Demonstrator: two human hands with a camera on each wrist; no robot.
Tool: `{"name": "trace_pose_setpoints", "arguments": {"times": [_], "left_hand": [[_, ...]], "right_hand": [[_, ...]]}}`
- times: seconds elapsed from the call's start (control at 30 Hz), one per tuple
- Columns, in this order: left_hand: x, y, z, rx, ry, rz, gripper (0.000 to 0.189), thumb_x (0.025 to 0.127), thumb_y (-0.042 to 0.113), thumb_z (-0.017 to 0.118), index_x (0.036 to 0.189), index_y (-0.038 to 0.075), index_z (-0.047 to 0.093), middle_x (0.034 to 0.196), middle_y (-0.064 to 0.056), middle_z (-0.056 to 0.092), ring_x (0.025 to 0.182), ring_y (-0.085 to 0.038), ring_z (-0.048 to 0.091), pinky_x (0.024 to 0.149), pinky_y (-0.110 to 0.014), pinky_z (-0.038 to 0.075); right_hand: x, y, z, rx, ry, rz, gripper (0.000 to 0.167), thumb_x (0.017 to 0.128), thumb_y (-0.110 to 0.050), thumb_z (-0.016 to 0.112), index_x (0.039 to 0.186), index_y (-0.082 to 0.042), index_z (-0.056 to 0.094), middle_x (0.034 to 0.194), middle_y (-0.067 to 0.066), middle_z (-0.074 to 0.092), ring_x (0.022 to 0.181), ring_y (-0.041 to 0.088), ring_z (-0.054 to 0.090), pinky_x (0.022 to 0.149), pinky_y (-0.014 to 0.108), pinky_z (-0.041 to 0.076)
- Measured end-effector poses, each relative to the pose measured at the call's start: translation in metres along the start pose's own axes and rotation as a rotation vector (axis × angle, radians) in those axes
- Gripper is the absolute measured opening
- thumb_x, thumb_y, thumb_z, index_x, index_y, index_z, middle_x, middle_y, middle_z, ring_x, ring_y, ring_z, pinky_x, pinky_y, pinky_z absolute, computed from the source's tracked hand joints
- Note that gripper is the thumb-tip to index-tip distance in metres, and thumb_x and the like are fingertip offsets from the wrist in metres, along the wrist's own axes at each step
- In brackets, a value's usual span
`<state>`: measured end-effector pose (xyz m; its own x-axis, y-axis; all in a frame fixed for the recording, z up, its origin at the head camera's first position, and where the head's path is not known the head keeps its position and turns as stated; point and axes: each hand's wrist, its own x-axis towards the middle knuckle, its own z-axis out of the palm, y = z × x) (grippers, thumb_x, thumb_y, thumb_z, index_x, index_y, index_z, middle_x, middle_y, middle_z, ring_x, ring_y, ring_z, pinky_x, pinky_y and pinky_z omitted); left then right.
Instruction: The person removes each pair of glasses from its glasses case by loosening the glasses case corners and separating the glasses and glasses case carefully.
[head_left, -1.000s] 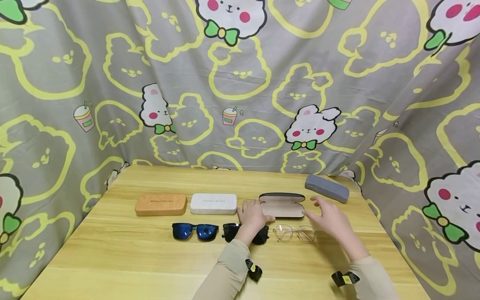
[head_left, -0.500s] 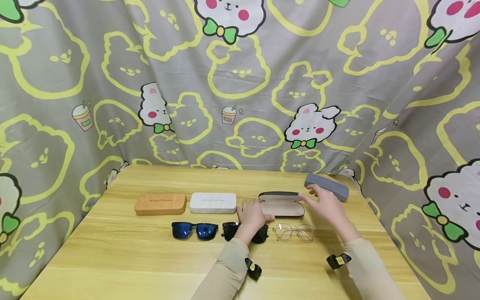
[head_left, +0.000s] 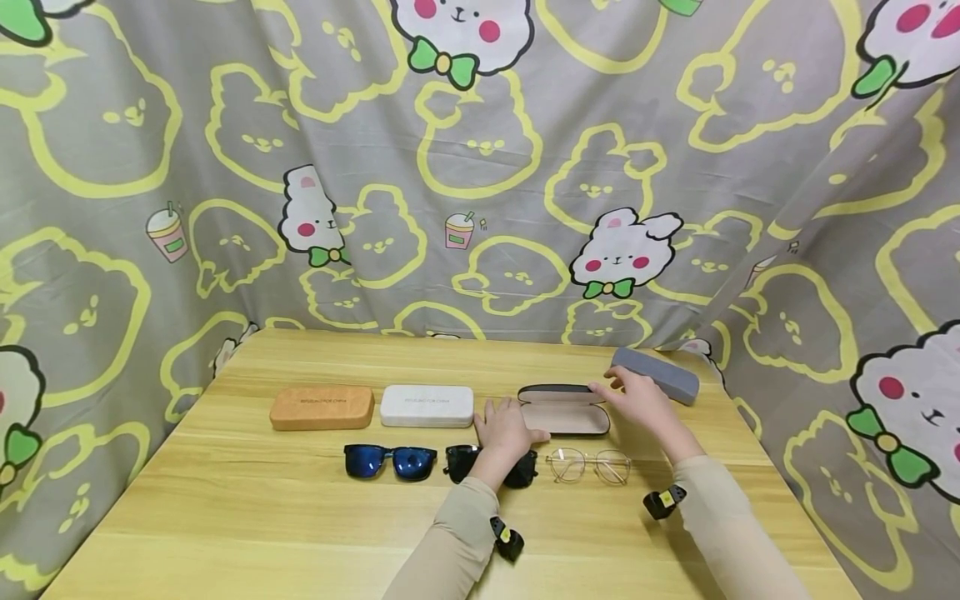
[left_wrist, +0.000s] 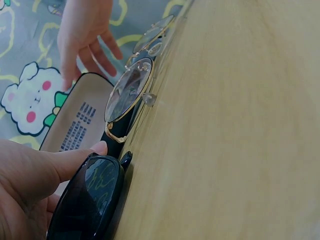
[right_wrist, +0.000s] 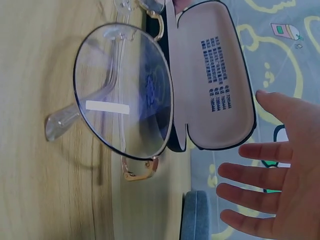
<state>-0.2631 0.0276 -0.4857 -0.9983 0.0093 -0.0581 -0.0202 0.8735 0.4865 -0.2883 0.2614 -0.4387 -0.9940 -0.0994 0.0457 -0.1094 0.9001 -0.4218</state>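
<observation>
An eyeglass case (head_left: 564, 419) with a dark shell and pale lining lies with its lid raised. In the left wrist view, printed text shows inside the lid (left_wrist: 75, 127). My left hand (head_left: 504, 429) rests at the case's left end, thumb along its front edge, fingers spread on the far side of the black sunglasses (head_left: 521, 472). At the right end of the lid is my right hand (head_left: 643, 404). Its thumb touches or nearly touches the lid edge, and its fingers extend loosely in the right wrist view. Gold-rimmed glasses (right_wrist: 125, 90) lie folded before the case.
To the left, an orange case (head_left: 322, 409) and a white case (head_left: 427, 407) stand shut in a row. Blue-lensed sunglasses (head_left: 390, 463) lie before them. A grey-blue case (head_left: 667, 379) sits behind my right hand. A patterned curtain (head_left: 480, 200) borders the wooden table (head_left: 247, 508).
My right hand has moved up and left from beside the case's right end to the raised lid's edge. The left hand and the glasses have stayed in place.
</observation>
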Motion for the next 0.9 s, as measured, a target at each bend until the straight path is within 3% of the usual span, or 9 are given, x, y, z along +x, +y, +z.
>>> {"name": "trace_pose_setpoints", "arguments": {"times": [0.27,0.5,0.6,0.9], "left_hand": [[0.000,0.000,0.001,0.008,0.002,0.005,0.084,0.072,0.060,0.077,0.137,0.011,0.055,0.145,-0.006,0.052,0.144,-0.036,0.032,0.115,-0.064,0.023],[-0.001,0.000,-0.001,0.001,0.001,0.006,0.084,0.072,0.060,0.077,0.137,0.011,0.056,0.145,-0.006,0.052,0.144,-0.036,0.032,0.115,-0.064,0.023],[-0.001,0.000,-0.001,-0.010,-0.005,0.010,0.083,0.073,0.059,0.077,0.137,0.011,0.055,0.145,-0.006,0.052,0.145,-0.036,0.031,0.115,-0.065,0.022],[-0.001,-0.001,-0.002,0.006,-0.008,0.009,0.084,0.073,0.060,0.076,0.137,0.011,0.055,0.145,-0.006,0.052,0.144,-0.036,0.032,0.115,-0.064,0.023]], "right_hand": [[0.009,0.008,0.001,0.070,-0.053,-0.051,0.071,0.093,-0.059,0.052,0.134,-0.001,0.054,0.120,0.025,0.065,0.112,0.042,0.062,0.091,0.056,0.050],[0.021,0.021,0.003,0.224,-0.248,-0.138,0.059,0.099,-0.047,0.049,0.140,-0.004,0.052,0.139,0.023,0.055,0.129,0.043,0.050,0.105,0.057,0.042],[0.023,0.025,0.005,0.232,-0.321,-0.171,0.057,0.101,-0.045,0.047,0.142,-0.006,0.050,0.143,0.022,0.050,0.134,0.043,0.045,0.108,0.058,0.039],[0.025,0.026,0.006,0.297,-0.435,-0.113,0.066,0.099,-0.049,0.047,0.147,-0.005,0.041,0.149,0.022,0.044,0.139,0.042,0.039,0.112,0.057,0.035]]}}
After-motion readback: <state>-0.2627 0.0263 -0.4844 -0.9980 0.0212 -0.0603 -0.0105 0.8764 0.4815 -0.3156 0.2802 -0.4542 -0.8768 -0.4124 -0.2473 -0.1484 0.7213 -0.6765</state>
